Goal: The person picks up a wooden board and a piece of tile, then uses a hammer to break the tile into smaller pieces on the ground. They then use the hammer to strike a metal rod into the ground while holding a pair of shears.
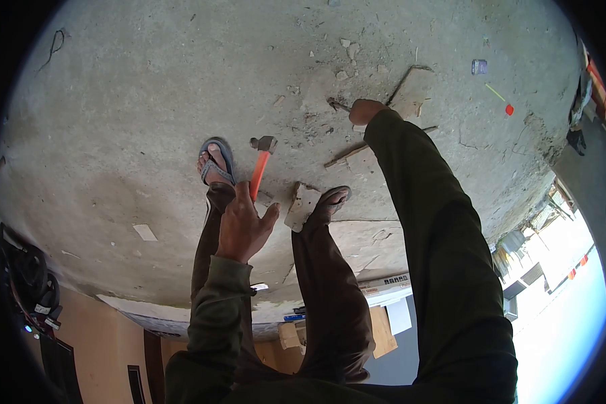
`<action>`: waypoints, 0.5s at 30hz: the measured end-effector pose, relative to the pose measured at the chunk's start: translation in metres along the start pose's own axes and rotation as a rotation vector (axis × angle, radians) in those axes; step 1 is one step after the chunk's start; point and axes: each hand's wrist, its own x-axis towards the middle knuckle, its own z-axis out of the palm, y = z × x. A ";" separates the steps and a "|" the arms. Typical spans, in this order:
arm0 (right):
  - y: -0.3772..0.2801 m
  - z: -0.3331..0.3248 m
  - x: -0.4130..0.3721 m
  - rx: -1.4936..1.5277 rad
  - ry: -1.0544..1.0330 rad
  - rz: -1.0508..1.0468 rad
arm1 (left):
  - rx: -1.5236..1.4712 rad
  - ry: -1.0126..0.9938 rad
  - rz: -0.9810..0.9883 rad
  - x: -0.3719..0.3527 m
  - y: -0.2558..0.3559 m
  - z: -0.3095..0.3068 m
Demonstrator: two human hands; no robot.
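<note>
My left hand (241, 225) is at the orange handle of a hammer (259, 174), its lower end running in between forefinger and thumb. The thumb stands away from the handle, and the curled fingers are partly hidden. The dark metal hammer head points away from me, between my feet. Farther forward and to the right, my right hand (367, 112) is closed in a fist. A short thin metal chisel (339, 106) sticks out of it to the left, tip at the crumbled concrete floor (326, 121). Its exact shape is hard to make out.
Broken chips (342, 75) lie beyond the right hand. A flat slab piece (411, 91) and a wood strip (347, 156) lie beside it. A rough block (303, 205) rests by my right foot. Farther right are a small purple box (479, 66) and a red-ended stick (509, 110).
</note>
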 end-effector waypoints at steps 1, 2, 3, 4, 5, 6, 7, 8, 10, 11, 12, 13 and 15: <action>0.000 0.000 0.000 0.033 0.034 0.021 | -0.003 0.001 -0.007 0.000 0.001 -0.001; -0.001 0.000 -0.001 0.032 0.034 0.022 | -0.006 0.001 -0.014 0.001 0.002 -0.002; -0.002 -0.002 -0.003 0.045 -0.015 0.023 | -0.007 0.002 -0.014 0.001 0.002 -0.002; -0.003 -0.002 -0.005 0.060 -0.065 0.023 | -0.005 0.000 -0.017 0.001 0.002 -0.003; -0.002 -0.003 -0.007 0.062 -0.065 0.024 | -0.002 -0.004 -0.020 0.001 0.002 -0.003; 0.000 -0.006 -0.010 0.117 -0.085 0.011 | 0.001 -0.006 -0.018 0.002 0.002 -0.004; 0.000 -0.007 -0.013 0.172 -0.106 -0.003 | 0.000 -0.012 -0.025 0.002 0.002 -0.005; 0.000 -0.006 -0.019 0.173 -0.107 -0.003 | -0.003 -0.019 -0.031 0.001 0.002 -0.005; 0.004 -0.002 -0.030 0.395 -0.260 0.182 | 0.021 0.006 -0.014 0.002 0.000 -0.002; 0.007 0.008 -0.031 0.398 -0.261 0.182 | 0.047 0.031 -0.001 0.002 -0.001 -0.001; 0.013 0.024 -0.028 0.501 -0.224 0.165 | 0.050 0.030 0.001 0.002 0.001 -0.001; 0.014 0.031 -0.027 0.604 -0.185 0.146 | 0.040 0.020 -0.015 0.002 0.005 -0.002; 0.015 0.039 -0.023 0.645 -0.199 0.168 | 0.039 0.007 -0.037 0.001 0.010 0.000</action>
